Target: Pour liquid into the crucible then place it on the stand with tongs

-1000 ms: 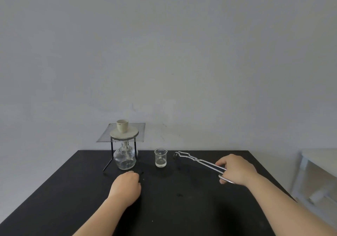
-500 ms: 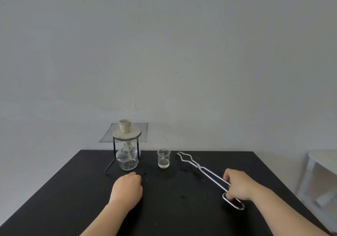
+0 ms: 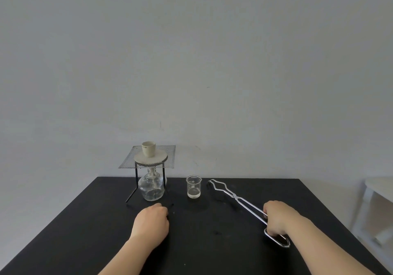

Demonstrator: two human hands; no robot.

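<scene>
A small cream crucible [image 3: 148, 148] stands upright on a round pad on the wire mesh of the black stand [image 3: 136, 174]. Under the mesh sits a clear glass burner [image 3: 151, 187]. To the right a small glass beaker [image 3: 193, 187] holds a little liquid. Metal tongs [image 3: 238, 200] lie on the black table [image 3: 89, 228], jaws pointing toward the beaker. My right hand [image 3: 276, 217] is closed around the tongs' handles near their looped ends. My left hand [image 3: 151, 223] rests as a loose fist on the table in front of the burner, holding nothing.
A grey wall rises directly behind the table's far edge. A white piece of furniture [image 3: 380, 191] stands off the table's right side. Small dark specks [image 3: 171, 205] lie near my left hand.
My right hand has lowered the tongs from a raised position onto the table and slid back toward me along the handles. My left hand has stayed put.
</scene>
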